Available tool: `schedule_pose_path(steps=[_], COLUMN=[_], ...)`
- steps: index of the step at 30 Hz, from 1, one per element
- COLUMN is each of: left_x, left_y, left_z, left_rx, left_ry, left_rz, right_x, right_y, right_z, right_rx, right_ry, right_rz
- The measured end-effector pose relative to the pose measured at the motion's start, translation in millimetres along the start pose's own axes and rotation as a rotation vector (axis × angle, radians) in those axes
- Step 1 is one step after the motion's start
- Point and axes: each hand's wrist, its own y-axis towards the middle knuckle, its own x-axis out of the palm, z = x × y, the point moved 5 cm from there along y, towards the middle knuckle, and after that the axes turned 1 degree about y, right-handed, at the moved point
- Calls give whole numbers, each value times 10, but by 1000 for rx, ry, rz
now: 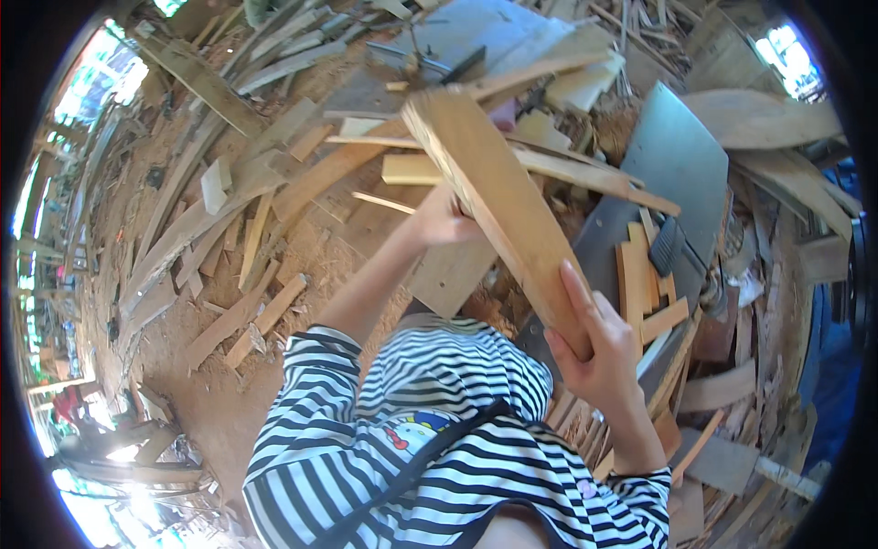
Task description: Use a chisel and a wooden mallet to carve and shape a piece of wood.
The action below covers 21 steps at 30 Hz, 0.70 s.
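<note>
A thick wooden plank (503,210) slants across the middle of the head view, raised in front of me. My left hand (444,218) grips its left edge about midway along, with the fingers partly hidden behind the wood. At the plank's near right end, my right hand (599,343) is closed around it, with the thumb below and fingers lying along the top face. Rough, pale wood shows along the plank's left edge. Just left of it, a short yellowish block (410,169) lies beneath.
To the right stands a grey metal sheet (677,151) beside several small wood pieces (631,274) and a black-handled tool (666,245). Thin strips (585,172) lie under the plank. Sawdust and offcuts (265,320) cover the ground at left. Long boards (197,78) lie farther back.
</note>
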Motion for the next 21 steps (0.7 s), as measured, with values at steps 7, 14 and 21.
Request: schedule_pose_path(steps=[7,14,21], left_x=[-55,-47,-290], left_y=[45,75,121], left_z=[183,326,145], left_rx=[63,-67,31], left_ry=[85,-376,21], left_rz=[-82,380,29], right_x=[-373,29,-383], right_y=[22,258,285], right_z=[-189,-1,-351], right_rx=[-254,-56,-386], right_ry=[-105,-177,129], right_rz=[306,-103,510])
